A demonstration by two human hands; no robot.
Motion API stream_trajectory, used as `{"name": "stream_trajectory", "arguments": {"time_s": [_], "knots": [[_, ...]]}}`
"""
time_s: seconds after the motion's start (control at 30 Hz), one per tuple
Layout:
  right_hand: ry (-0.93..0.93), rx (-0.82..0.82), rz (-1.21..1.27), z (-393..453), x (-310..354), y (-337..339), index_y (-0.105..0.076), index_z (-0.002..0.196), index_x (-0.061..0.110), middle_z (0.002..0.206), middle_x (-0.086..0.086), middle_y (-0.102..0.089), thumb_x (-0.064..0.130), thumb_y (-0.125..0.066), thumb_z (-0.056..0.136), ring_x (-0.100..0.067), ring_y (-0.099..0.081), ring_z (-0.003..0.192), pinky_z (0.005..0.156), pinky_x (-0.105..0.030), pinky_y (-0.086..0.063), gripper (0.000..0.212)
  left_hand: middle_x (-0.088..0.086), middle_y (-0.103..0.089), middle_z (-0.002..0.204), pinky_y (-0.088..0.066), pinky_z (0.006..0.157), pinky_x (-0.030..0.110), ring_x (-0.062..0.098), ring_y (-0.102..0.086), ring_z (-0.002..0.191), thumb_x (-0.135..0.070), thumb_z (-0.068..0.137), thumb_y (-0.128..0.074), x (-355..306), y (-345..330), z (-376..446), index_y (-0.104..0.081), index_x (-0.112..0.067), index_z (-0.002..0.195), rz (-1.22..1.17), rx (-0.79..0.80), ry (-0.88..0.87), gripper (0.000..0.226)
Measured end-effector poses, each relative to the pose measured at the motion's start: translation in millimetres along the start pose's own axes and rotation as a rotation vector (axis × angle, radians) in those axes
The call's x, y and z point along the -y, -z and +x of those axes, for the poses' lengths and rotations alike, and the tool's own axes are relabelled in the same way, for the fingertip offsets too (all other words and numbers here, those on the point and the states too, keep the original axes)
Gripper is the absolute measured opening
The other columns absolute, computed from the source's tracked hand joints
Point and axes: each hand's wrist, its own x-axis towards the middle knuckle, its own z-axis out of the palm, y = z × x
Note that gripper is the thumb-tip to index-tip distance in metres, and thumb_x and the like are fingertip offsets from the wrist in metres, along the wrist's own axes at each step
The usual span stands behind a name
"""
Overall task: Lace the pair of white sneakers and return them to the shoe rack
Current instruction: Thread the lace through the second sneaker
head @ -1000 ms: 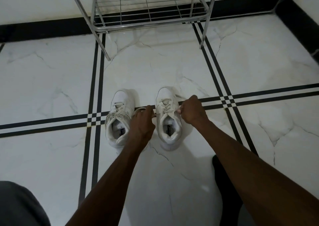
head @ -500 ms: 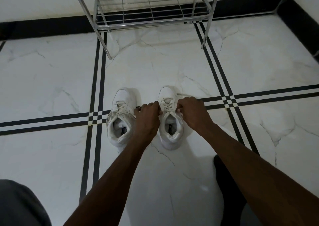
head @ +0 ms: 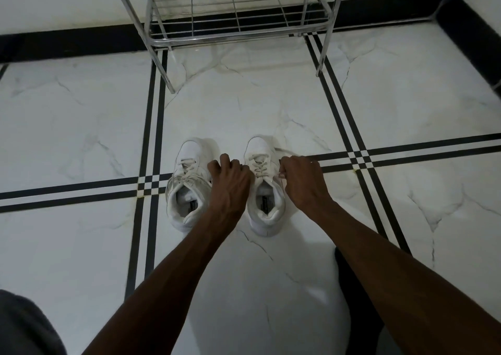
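Note:
Two white sneakers stand side by side on the floor, toes pointing away from me. The left sneaker (head: 187,189) has its laces crossed and loosely gathered. The right sneaker (head: 264,192) is laced across its tongue. My left hand (head: 230,181) sits between the shoes, fingers curled at the right sneaker's left lace end. My right hand (head: 303,181) pinches the lace end on that sneaker's right side. The metal shoe rack (head: 233,26) stands against the far wall, its bottom shelf bare.
White marble floor (head: 81,124) with black stripe lines crossing under the shoes. A black skirting (head: 67,42) runs along the wall. My dark-clothed knee (head: 24,327) is at the bottom left, and a dark shape, likely my leg (head: 355,300), lies under the right forearm.
Both hands, pulled apart with the lace ends a second ago, have come in closer to the right sneaker. The view has tilted slightly; the shoes have not moved.

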Motion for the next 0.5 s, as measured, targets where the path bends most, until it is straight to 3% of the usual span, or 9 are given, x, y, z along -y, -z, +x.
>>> {"name": "stream_trajectory", "arguments": {"time_s": [0.1,0.2,0.33,0.4,0.5], "knots": [[-0.054,0.019,0.062,-5,-3,-8,-0.063,0.096,0.009,0.102,-0.010,-0.069,0.014,-0.063,0.092,-0.031,-0.064,0.099,0.081,-0.043,-0.046,0.006,0.004,-0.054,0.064,-0.022,0.072,0.040,0.030,-0.051,0.080,0.010,0.060,-0.043,9,-11,-5,-0.056,-0.014,0.070,-0.060,0.032,0.009,0.030],[-0.076,0.055,0.069,0,0,-7,-0.065,0.096,0.009,0.103,-0.010,-0.070,0.026,-0.065,0.094,-0.031,-0.063,0.103,0.081,-0.043,-0.046,0.017,0.002,-0.067,0.072,-0.021,0.075,0.039,0.031,-0.053,0.084,0.004,0.056,-0.048,12,-16,-9,-0.059,-0.015,0.073,-0.147,0.114,0.037,0.028],[-0.067,0.159,0.019,1,-8,0,-0.064,0.110,0.012,0.113,-0.006,-0.068,0.014,-0.055,0.095,-0.028,-0.059,0.113,0.092,-0.041,-0.040,0.018,-0.003,-0.074,0.091,-0.020,0.084,0.041,0.029,-0.054,0.100,0.004,0.064,-0.056,9,-5,-6,-0.064,-0.019,0.085,-0.237,0.226,0.085,0.032],[-0.056,0.207,0.119,3,-10,3,-0.065,0.104,0.008,0.107,-0.009,-0.069,0.007,-0.057,0.090,-0.029,-0.063,0.105,0.087,-0.040,-0.045,0.016,-0.003,-0.072,0.099,-0.021,0.088,0.042,0.028,-0.054,0.107,0.001,0.074,-0.052,7,2,-3,-0.062,-0.021,0.093,-0.306,0.270,0.128,0.031],[-0.036,0.205,0.290,9,-7,7,-0.066,0.097,0.007,0.089,-0.009,-0.072,0.000,-0.059,0.087,-0.027,-0.068,0.087,0.076,-0.042,-0.056,0.015,-0.001,-0.069,0.095,-0.027,0.093,0.046,0.029,-0.058,0.106,-0.012,0.093,-0.048,6,4,1,-0.057,-0.021,0.092,-0.408,0.274,0.176,0.013]]}}
